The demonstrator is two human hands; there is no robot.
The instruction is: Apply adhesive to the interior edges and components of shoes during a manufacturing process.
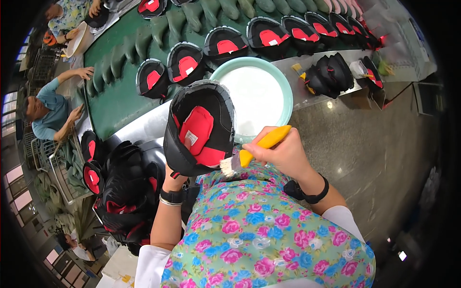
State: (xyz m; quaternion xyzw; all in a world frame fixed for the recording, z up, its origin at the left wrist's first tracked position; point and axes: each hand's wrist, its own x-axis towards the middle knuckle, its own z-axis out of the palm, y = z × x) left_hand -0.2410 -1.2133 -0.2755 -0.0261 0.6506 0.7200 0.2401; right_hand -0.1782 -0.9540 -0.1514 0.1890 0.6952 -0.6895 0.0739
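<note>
My left hand [174,179] is closed on a black shoe upper [174,144] with a red lining, holding it up with its wide opening toward me. Most of that hand's fingers are hidden behind the upper. In my right hand [284,152] is a paintbrush [274,136] with a yellow handle, gripped between thumb and fingers. Its pale bristles point left and lie at the lower right rim of the upper; whether they touch it I cannot tell. Just beyond the upper stands a pale green basin [288,93] with white liquid in it.
More black uppers [225,45] stand in a row along a green conveyor belt [108,113], before rows of dark green shoe lasts [161,30]. A pile of uppers [127,177] lies left of me. Across the belt, a person in a blue shirt [50,111] reaches toward the lasts.
</note>
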